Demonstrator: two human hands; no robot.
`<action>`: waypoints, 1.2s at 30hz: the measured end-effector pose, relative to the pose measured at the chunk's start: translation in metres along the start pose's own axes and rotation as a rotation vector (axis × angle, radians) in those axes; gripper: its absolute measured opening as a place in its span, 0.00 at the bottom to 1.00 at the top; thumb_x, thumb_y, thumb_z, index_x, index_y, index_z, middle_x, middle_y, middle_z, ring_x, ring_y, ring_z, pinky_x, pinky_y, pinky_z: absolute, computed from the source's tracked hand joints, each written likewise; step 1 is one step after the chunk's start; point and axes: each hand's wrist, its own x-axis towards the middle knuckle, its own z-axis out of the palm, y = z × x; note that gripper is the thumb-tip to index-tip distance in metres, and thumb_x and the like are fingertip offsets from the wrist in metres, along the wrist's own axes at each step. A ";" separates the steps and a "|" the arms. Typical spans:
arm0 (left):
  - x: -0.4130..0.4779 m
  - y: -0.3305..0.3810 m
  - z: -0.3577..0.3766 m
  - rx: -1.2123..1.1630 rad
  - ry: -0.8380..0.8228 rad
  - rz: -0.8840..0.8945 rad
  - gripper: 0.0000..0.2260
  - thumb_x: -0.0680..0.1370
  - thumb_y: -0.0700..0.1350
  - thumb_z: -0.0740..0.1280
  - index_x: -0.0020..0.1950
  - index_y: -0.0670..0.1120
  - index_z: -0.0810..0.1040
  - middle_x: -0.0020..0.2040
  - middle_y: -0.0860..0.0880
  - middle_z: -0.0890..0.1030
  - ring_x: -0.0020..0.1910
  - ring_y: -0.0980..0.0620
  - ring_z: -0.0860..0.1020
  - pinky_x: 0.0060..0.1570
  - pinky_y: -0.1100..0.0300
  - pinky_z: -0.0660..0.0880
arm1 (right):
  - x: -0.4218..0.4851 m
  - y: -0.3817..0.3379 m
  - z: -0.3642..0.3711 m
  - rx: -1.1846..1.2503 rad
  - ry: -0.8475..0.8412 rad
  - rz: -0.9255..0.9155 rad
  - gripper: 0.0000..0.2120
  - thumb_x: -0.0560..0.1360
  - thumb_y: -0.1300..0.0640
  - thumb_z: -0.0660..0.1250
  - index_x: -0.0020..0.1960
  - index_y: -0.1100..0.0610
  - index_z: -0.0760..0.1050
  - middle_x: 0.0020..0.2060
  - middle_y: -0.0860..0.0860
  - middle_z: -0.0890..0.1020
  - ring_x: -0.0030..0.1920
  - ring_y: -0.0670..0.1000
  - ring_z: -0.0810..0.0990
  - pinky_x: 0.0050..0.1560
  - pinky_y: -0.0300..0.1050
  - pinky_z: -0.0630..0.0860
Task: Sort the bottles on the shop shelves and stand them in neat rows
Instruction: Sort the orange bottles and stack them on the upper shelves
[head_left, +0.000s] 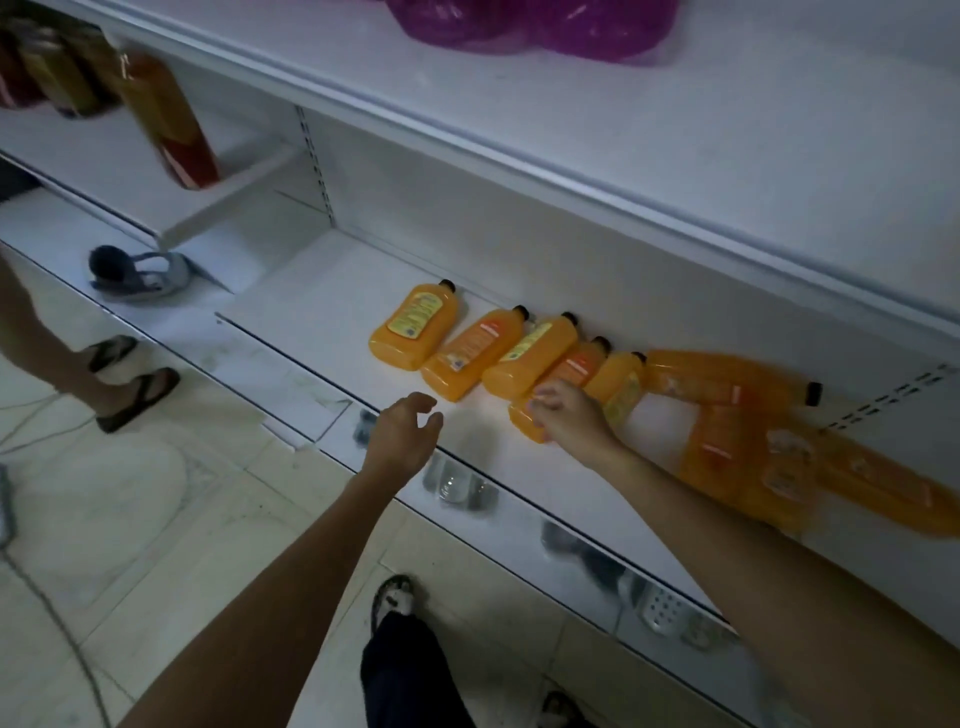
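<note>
Several orange bottles with black caps lie flat in a slanted row on the white lower shelf (322, 312); the leftmost bottle (415, 327) lies a little apart from the others. My right hand (566, 415) grips the base of one lying bottle (574, 376) in the middle of the row. More orange bottles (737, 441) lie in a blurred heap to the right. My left hand (405, 428) hovers over the shelf's front edge, fingers loosely curved, holding nothing.
Dark amber bottles (166, 119) stand on a higher shelf at the upper left. A purple bag (535, 26) sits on the top shelf. A grey sandal (140, 275) lies on the shelf base. Another person's legs in flip-flops (130, 384) stand at left.
</note>
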 end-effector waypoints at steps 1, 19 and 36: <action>0.017 -0.009 -0.011 0.013 -0.004 -0.002 0.14 0.79 0.45 0.62 0.64 0.43 0.74 0.63 0.46 0.77 0.61 0.47 0.74 0.60 0.58 0.68 | 0.011 -0.011 0.014 0.012 -0.002 0.013 0.12 0.77 0.58 0.64 0.59 0.58 0.71 0.50 0.54 0.77 0.49 0.54 0.77 0.48 0.48 0.76; 0.191 -0.034 -0.032 0.209 -0.206 0.020 0.34 0.73 0.58 0.67 0.69 0.40 0.61 0.64 0.39 0.71 0.63 0.40 0.71 0.59 0.48 0.69 | 0.103 -0.046 0.047 0.081 0.402 0.557 0.31 0.75 0.48 0.68 0.71 0.63 0.64 0.67 0.59 0.72 0.64 0.60 0.72 0.53 0.47 0.69; 0.138 -0.074 -0.097 -0.216 -0.612 -0.300 0.19 0.71 0.43 0.73 0.59 0.40 0.73 0.53 0.41 0.79 0.48 0.44 0.78 0.51 0.52 0.76 | 0.042 -0.041 0.046 0.461 0.442 0.491 0.24 0.73 0.60 0.70 0.68 0.57 0.70 0.62 0.56 0.76 0.59 0.58 0.77 0.54 0.53 0.76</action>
